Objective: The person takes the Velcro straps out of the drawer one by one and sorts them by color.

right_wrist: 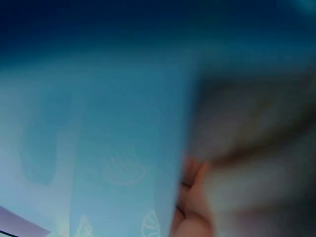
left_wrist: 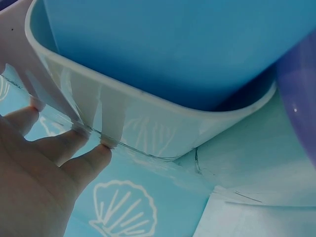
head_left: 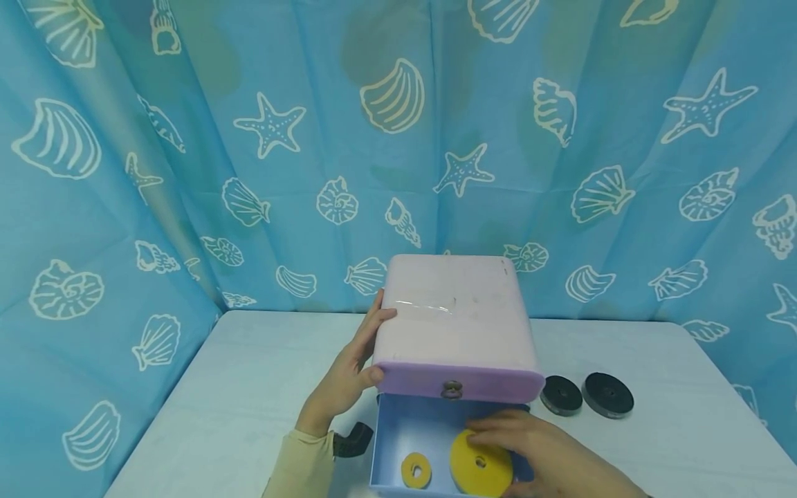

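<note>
A small pink drawer box with a purple front edge and a metal knob stands on the table. Its blue drawer is pulled out towards me. Inside lie a small yellow ring and, at the right, a large yellow disc with a centre hole. My right hand holds the large disc by its right side, fingers over its top and thumb low at its edge. My left hand rests against the box's left side, fingers extended along it and thumb at the front corner.
Two black discs lie on the table right of the box. A black elbow-shaped piece is by the left forearm, left of the drawer. A blue shell-patterned curtain hangs behind. The right wrist view is blurred.
</note>
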Demonstrator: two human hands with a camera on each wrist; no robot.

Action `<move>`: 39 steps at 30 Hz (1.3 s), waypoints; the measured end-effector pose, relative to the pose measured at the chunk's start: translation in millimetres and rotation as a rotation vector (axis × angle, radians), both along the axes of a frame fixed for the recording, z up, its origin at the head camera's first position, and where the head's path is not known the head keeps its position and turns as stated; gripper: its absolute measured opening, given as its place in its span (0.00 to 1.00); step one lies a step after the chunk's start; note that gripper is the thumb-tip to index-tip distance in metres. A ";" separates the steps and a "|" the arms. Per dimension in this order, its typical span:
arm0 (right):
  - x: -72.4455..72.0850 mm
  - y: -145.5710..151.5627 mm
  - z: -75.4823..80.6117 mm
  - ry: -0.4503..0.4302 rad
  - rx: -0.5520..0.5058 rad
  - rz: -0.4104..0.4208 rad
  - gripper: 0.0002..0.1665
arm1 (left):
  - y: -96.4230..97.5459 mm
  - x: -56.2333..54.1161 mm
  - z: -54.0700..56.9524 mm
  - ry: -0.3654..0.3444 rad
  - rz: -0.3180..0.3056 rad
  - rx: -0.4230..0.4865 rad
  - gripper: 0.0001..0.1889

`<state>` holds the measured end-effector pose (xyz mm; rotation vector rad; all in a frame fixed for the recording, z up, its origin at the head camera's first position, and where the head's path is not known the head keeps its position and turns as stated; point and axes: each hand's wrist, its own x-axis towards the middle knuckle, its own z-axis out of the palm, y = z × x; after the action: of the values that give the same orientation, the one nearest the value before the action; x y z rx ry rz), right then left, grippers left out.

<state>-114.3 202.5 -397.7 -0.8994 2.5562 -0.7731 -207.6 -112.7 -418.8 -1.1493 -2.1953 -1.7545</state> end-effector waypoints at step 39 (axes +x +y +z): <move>7.5 8.4 1.5 0.052 -0.118 -0.049 0.35 | -0.5 -1.8 -0.9 0.002 -0.020 0.004 0.45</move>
<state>-106.8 210.9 -396.2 -0.9069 2.6088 -0.9355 -209.5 -113.2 -419.7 -1.1755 -2.1857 -1.7643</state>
